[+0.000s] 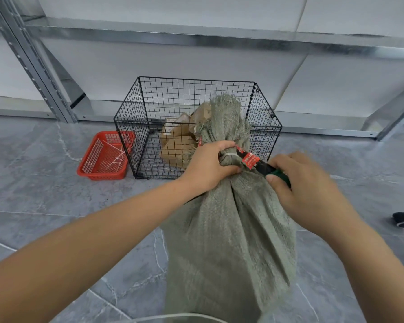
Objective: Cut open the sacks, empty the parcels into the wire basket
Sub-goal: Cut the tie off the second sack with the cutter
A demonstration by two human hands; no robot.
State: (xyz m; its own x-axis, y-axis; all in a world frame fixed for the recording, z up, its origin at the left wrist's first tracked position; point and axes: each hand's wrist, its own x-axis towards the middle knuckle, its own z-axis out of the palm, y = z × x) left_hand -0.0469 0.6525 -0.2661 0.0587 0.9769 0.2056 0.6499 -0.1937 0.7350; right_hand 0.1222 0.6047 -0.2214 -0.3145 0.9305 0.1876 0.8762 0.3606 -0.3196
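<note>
**Sack (231,241) held at the neck before the wire basket (149,136)**

It stands upright on the grey tiled floor (56,206), and cardboard parcels (175,141) lie in the basket beyond. The left grip (210,166) curls round the bunched neck at the white tie (229,155). The right grip (306,187) is closed on a green-handled cutter (280,174) beside the red tag (250,160). A red plastic basket (105,157) sits just left; metal shelving (196,36) runs behind.

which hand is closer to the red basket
Left. The left hand grips the neck of the sack, on the side toward the red basket; the right hand, holding a green-handled tool, is across the sack, farther off.
</note>
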